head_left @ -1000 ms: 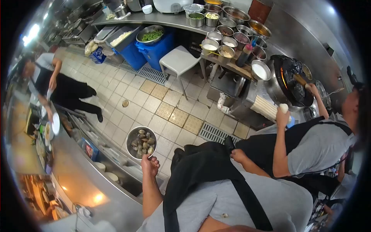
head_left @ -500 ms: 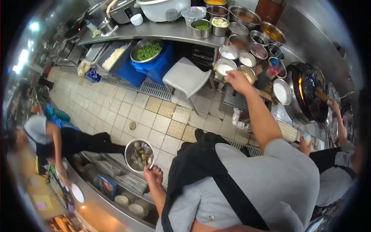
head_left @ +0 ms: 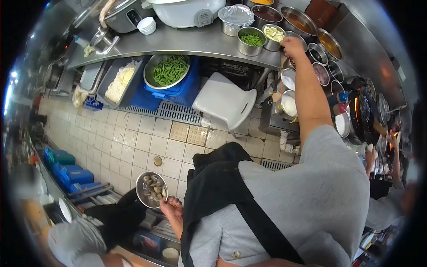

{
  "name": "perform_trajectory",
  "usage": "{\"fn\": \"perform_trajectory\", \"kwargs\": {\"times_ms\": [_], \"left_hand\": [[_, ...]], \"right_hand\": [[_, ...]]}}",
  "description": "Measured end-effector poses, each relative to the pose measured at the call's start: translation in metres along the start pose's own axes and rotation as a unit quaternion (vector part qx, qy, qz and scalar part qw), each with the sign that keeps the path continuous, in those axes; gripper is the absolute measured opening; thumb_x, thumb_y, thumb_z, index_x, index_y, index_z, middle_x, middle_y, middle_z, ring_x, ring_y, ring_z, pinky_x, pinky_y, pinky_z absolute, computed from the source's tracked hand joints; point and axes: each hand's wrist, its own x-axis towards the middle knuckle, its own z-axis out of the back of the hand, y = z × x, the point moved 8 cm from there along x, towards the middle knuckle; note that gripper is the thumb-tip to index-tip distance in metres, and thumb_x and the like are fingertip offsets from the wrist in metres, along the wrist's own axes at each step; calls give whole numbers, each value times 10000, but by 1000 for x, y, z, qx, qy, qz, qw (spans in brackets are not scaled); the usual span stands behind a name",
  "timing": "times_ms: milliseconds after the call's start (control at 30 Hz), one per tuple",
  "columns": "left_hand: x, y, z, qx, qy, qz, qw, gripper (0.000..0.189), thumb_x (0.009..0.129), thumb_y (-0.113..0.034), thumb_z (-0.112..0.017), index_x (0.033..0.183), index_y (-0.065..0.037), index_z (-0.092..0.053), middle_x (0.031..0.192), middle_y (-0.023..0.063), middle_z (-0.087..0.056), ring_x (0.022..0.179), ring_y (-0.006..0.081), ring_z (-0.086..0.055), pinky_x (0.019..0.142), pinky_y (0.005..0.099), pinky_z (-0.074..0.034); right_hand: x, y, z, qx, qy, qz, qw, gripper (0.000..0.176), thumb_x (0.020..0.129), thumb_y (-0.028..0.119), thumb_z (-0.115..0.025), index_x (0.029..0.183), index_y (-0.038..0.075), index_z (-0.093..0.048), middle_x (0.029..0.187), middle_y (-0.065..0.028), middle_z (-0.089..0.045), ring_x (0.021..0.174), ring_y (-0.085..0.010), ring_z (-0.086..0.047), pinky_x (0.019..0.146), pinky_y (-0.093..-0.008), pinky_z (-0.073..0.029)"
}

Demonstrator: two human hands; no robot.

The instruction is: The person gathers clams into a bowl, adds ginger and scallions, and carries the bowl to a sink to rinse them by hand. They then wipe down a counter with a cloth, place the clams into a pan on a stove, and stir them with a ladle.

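In my left hand (head_left: 172, 207) is the rim of a round metal bowl (head_left: 151, 204), with my fingers closed on its edge. Several brown clams (head_left: 154, 188) lie inside it, above the tiled floor. My right arm reaches far forward over the seasoning containers. The right hand (head_left: 293, 47) is at the edge of a metal pot of pale chopped pieces (head_left: 273, 33), its fingers curled together; what they hold, if anything, is hidden. Beside that pot stands another metal pot of chopped greens (head_left: 251, 40). A container of white powder (head_left: 289, 105) sits below my forearm.
A grey plastic stool (head_left: 224, 100) stands under the counter's (head_left: 187, 40) right end. Green beans (head_left: 169, 71) fill a bowl on a blue bin. To the right, a co-worker's hand works at a wok (head_left: 367, 113) over flame. Another co-worker (head_left: 80, 238) bends at lower left.
My right hand has moved from above the white powder container to the pot of pale pieces farther forward. The bowl of clams stays in my left hand. The lower-left co-worker has shifted closer.
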Motion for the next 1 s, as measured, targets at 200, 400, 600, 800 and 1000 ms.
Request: {"fn": "perform_trajectory", "kwargs": {"times_ms": [200,400,600,800,1000], "left_hand": [[63,-83,-62,7,52,38,998,268,833,-326,-475,677,-118,-415,553,-6,-426,446,140,-443,373,270,-353],[108,-112,-144,-5,108,41,993,262,834,-322,-479,679,-121,-413,555,-5,-417,449,148,-443,387,277,-359],[111,-113,-203,1,111,59,992,255,836,-310,-476,666,-130,-415,556,-7,-410,463,148,-434,403,281,-348],[119,-114,-244,36,97,68,992,261,835,-312,-475,661,-129,-410,555,-6,-411,460,150,-431,401,281,-346],[145,-119,-270,69,136,84,985,266,835,-320,-467,661,-129,-405,552,-6,-396,468,150,-427,408,281,-348]], "right_hand": [[40,2,7,-53,13,-76,996,167,783,186,-626,878,57,-674,718,-49,-598,574,-137,-564,474,-292,-470],[115,-9,-32,-298,44,-54,952,424,778,411,-602,999,56,-669,1086,-166,-624,1011,-314,-597,858,-389,-468],[109,4,-55,-342,35,-115,932,343,787,306,-620,1049,88,-655,1102,-162,-615,997,-306,-601,865,-390,-467],[113,0,-38,-333,20,-87,939,247,768,203,-642,937,23,-651,1011,-165,-650,953,-265,-628,802,-365,-499],[94,-23,-16,271,28,-207,940,191,796,17,-601,988,15,-597,953,-60,-616,849,-159,-603,701,-256,-540]]}}
